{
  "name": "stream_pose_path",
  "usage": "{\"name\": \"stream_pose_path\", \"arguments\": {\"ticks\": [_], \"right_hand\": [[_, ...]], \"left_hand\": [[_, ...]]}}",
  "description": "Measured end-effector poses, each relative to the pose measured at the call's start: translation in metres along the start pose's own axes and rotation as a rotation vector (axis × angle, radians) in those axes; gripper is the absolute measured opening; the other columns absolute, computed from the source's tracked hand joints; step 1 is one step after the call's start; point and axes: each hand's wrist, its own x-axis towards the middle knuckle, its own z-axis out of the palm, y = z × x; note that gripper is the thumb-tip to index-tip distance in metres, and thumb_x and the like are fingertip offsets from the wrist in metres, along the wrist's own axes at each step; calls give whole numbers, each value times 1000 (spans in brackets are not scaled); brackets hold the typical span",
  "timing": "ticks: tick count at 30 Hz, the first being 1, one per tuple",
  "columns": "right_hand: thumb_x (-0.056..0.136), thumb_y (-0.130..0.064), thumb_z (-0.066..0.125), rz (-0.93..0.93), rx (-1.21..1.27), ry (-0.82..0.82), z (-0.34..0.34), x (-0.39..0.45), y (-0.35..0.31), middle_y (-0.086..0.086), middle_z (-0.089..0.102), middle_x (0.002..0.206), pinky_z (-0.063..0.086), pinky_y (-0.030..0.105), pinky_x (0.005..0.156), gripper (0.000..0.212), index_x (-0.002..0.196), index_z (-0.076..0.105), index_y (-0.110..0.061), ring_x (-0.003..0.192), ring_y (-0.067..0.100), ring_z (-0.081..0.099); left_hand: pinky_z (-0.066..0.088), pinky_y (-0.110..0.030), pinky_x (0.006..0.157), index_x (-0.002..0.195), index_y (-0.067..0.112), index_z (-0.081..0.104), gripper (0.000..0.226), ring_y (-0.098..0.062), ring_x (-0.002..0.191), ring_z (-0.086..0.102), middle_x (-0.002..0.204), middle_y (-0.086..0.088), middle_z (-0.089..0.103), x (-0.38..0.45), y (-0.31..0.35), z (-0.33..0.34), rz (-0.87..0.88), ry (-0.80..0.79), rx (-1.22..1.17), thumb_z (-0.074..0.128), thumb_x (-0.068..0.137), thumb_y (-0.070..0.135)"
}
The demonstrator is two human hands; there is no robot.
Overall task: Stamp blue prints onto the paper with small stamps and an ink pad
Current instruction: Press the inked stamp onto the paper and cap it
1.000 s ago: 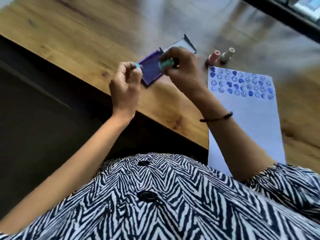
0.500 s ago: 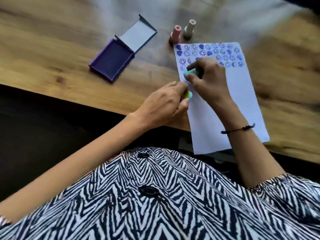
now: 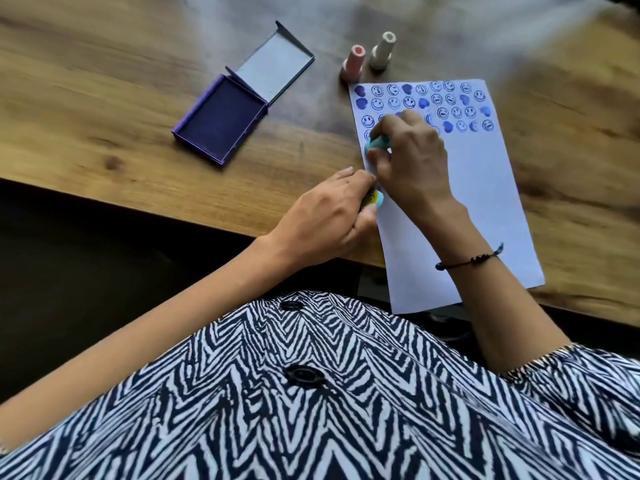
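A white paper (image 3: 485,209) lies on the wooden table, its top rows filled with blue smiley and heart prints. My right hand (image 3: 412,157) grips a small teal stamp (image 3: 375,143) pressed down at the paper's left edge under the printed rows. My left hand (image 3: 332,216) rests at the table's front edge and holds a second small stamp (image 3: 478,199), yellow and teal, with its smiley face showing. The purple ink pad (image 3: 221,121) lies open to the left, its lid tipped back.
A pink stamp (image 3: 353,62) and a cream stamp (image 3: 382,50) stand upright just beyond the paper's top left corner. The table's front edge (image 3: 138,202) runs diagonally, with dark floor below. The paper's near end hangs over that edge.
Both hands left the ink pad and came right to the paper. My right hand now presses the teal stamp slightly lower on the sheet's left edge.
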Motion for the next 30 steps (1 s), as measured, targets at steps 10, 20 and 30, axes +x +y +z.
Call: {"name": "stream_pose_path", "arguments": {"ticks": [10, 20, 30], "right_hand": [[76, -2, 52, -86, -125, -73, -3, 12, -6, 19, 57, 97, 36, 33, 62, 17, 92, 58, -6, 83, 39, 56], [75, -2, 53, -97, -91, -67, -2, 12, -5, 19, 57, 95, 33, 32, 60, 17, 91, 58, -5, 78, 38, 55], [76, -10, 61, 30, 151, -49, -12, 10, 4, 11, 65, 100, 46, 32, 77, 18, 93, 64, -13, 92, 30, 60]], "left_hand": [[28, -28, 108, 103, -5, 51, 41, -35, 101, 59, 99, -25, 63, 1, -3, -3, -9, -47, -36, 30, 83, 24], [27, -31, 112, 103, -4, 51, 42, -33, 99, 60, 98, -23, 64, 1, -5, 1, -1, -29, -22, 28, 83, 25], [31, -25, 100, 103, -4, 51, 42, -35, 101, 60, 101, -25, 64, -1, -3, 0, 30, -1, -58, 29, 82, 26]]}}
